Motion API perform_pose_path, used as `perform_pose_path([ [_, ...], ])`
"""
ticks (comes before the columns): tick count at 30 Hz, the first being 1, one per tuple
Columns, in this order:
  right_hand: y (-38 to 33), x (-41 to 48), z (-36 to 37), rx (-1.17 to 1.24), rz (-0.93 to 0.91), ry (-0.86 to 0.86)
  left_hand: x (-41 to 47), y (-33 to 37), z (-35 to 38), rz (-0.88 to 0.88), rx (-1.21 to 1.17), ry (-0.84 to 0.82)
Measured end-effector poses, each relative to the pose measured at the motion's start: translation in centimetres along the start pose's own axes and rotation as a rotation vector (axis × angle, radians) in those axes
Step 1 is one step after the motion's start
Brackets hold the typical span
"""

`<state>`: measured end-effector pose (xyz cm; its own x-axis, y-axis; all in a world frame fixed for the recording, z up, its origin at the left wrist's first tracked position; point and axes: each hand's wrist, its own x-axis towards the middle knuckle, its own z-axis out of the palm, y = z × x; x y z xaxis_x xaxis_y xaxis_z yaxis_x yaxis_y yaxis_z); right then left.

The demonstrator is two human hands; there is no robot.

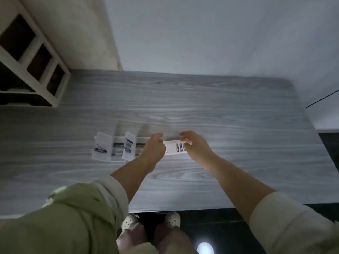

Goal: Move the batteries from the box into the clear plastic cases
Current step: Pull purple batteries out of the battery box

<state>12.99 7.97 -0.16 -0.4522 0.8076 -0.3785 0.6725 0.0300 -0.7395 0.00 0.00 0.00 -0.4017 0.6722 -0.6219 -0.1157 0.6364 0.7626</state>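
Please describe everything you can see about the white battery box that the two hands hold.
The battery box is a small, flat, white carton, apparently cardboard, with coloured battery pictures (red, blue, green) printed on its face. It lies lengthwise between the hands over the grey wood-grain table. The left hand covers its left end; the right hand pinches its right end. Whether it rests on the table or is open cannot be told. The clear cases lie to its left.

Grey wood-grain table (201, 99) against white wall (201, 33), dark floor (229, 231).
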Motion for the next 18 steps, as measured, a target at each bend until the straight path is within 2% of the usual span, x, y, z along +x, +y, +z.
perform_pose_path([
  [4, 1.3, 1.6, 0.0, -0.344, -0.062, -0.066, 0.4, -0.5, 1.2, -0.050, 0.016, 0.017],
  [8, 2.5, 2.7, 0.5, -0.573, -0.144, -0.075, 0.4, -1.3, 2.5, -0.073, -0.030, 0.065],
  [13, 4.4, 3.5, 0.9, -0.755, -0.276, -0.126, 1.4, -2.3, 3.0, -0.105, -0.016, 0.110],
  [18, 5.6, 3.5, 1.5, -0.721, -0.290, -0.093, 1.8, -3.3, 3.2, -0.120, -0.030, 0.115],
])
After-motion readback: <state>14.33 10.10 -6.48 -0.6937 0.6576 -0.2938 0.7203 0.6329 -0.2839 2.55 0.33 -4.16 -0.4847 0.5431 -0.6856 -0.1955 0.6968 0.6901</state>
